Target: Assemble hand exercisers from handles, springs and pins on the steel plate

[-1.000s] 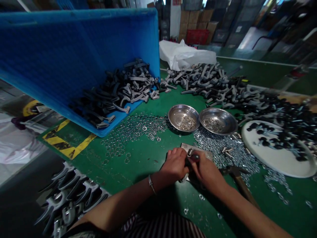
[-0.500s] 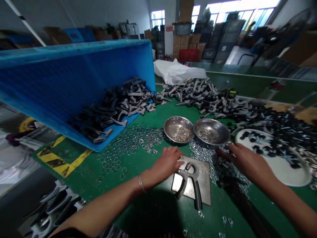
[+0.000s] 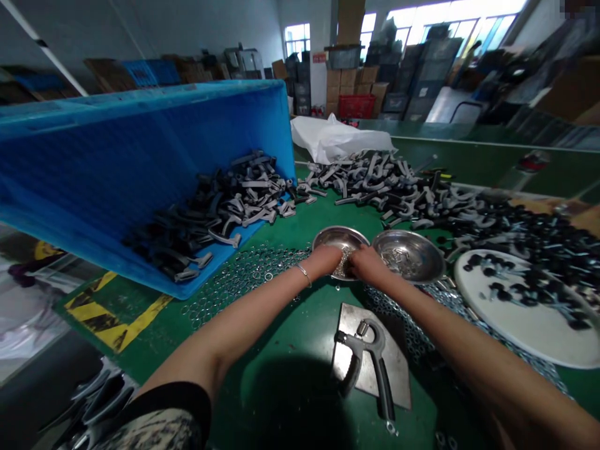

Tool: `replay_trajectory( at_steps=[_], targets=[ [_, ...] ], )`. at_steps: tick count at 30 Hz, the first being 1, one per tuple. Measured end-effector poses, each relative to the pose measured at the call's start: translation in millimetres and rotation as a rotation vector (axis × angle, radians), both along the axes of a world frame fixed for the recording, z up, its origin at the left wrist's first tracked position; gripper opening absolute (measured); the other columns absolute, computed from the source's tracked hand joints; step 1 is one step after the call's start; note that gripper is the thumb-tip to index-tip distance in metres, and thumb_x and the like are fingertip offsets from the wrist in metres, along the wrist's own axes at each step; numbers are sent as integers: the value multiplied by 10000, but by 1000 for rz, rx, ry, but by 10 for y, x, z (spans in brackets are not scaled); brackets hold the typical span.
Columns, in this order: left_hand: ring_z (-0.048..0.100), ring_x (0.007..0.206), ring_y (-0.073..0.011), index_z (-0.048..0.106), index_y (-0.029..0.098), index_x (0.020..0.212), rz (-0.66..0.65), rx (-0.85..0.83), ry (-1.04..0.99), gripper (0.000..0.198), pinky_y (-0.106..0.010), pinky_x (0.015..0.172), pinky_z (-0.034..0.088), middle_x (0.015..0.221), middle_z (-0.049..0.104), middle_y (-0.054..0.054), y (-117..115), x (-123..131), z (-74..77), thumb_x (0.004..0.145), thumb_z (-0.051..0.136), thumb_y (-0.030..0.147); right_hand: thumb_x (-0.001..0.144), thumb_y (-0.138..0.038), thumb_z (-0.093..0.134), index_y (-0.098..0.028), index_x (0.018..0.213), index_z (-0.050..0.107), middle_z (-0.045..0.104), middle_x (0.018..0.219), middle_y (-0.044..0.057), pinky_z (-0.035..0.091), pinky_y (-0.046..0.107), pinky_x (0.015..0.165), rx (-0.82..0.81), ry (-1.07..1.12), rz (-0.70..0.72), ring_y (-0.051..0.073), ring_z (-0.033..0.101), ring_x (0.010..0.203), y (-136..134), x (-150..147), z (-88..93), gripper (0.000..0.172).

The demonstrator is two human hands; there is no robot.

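My left hand [image 3: 326, 260] reaches into the left steel bowl [image 3: 323, 236], its fingers curled down among small metal pieces [image 3: 345, 257]. Close beside it, my right hand [image 3: 368, 265] dips into the same bowl from the right, fingers drawn together. Both sets of fingertips are partly hidden, so I cannot make out what they hold. Nearer to me lies a spring hand grip [image 3: 375, 347] with a grey frame and black handles, resting on a square metal plate [image 3: 399, 381]. No hand touches it.
A second steel bowl [image 3: 434, 262] holds small pins. Metal rings [image 3: 220, 290] lie left, nuts [image 3: 415, 331] right. A tilted blue crate [image 3: 140, 131] holds grip handles; more handles [image 3: 375, 172] are heaped behind. A white tray [image 3: 506, 319] carries black-headed screws.
My left hand has moved forward from beside the metal plate to the left bowl. My right hand has swung left from the nuts into that bowl. The hand grip stays on its plate.
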State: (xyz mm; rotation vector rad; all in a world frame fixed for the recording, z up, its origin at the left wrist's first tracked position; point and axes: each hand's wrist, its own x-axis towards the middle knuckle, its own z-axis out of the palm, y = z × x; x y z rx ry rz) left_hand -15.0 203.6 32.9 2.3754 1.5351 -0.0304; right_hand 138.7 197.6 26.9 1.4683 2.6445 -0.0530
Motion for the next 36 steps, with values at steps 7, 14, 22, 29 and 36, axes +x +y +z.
replay_trajectory(
  at_steps=[7,14,22,29,36],
  targets=[
    [674,1026,-269,715,99,1031,59,76,-25,262,-356,924,494,1073,721,-177,-22,-3,-101,945,481,179,964,-255,573,-122,1069,671,697,1086,142,471,424,929,14,109,-101,266,615,1071,-94,7,-102,196],
    [614,1101,-243,670,118,1070,88,245,-119,262,-355,978,434,1128,691,-141,-358,10,212,979,443,212,948,-347,631,-151,1152,638,658,1175,82,538,448,896,-12,327,-207,225,651,1031,-63,14,-80,283],
    [580,976,-215,667,187,950,-243,120,-241,200,-364,905,390,971,676,-51,-1712,90,-4,986,512,309,889,-150,602,-143,967,656,722,958,74,511,305,824,-153,839,-265,183,672,883,-307,151,13,95],
    [561,974,-238,651,166,949,-288,229,-128,257,-393,893,370,946,657,-77,-1785,149,-62,1008,461,329,858,-450,640,-209,854,568,654,733,-17,574,303,584,-366,1240,-388,149,635,584,-958,405,83,251],
    [557,954,-233,637,150,985,-399,325,-82,267,-398,879,385,957,655,-91,-1862,139,-151,1027,390,242,849,-545,650,-201,888,552,687,778,19,594,362,676,-585,1383,-581,180,702,661,-1889,946,-112,360]
  ],
)
